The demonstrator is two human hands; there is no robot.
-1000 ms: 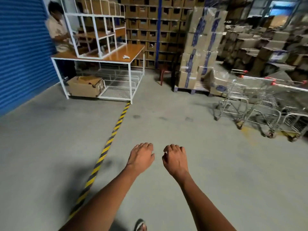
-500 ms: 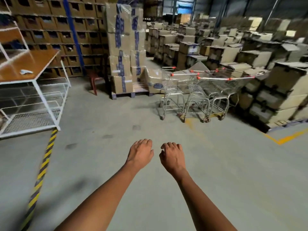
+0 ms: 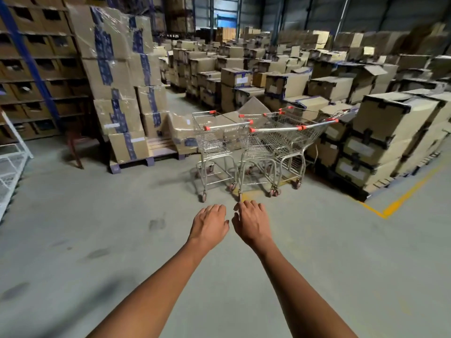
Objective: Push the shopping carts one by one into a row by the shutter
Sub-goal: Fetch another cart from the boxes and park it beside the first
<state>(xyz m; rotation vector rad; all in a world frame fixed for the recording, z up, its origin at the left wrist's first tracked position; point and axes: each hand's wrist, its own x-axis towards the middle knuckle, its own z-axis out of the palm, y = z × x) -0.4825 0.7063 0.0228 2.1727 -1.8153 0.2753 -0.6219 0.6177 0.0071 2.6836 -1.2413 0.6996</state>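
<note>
— Chrome wire shopping carts (image 3: pixel 256 145) with red-capped handles: where do they stand?

— Far centre, bunched side by side on the grey concrete floor (image 3: pixel 97 240), handles toward the camera. Their exact number is hard to tell where the baskets overlap.

— And the hands?

— Both reach forward, palms down, close together and well short of the carts. The left hand (image 3: pixel 210 228) has loosely curled fingers and holds nothing; the right hand (image 3: pixel 251 225) is the same, empty and relaxed. Neither touches a cart.

— What surrounds the carts?

— A tall wrapped stack of cardboard boxes (image 3: pixel 122 89) on a pallet (image 3: pixel 146 159) sits to their left, and lower rows of boxes (image 3: pixel 390 132) press in on the right and behind. A yellow floor line (image 3: pixel 400 198) angles along the right. White wire shelving (image 3: pixel 9 167) pokes in at the left edge.
</note>
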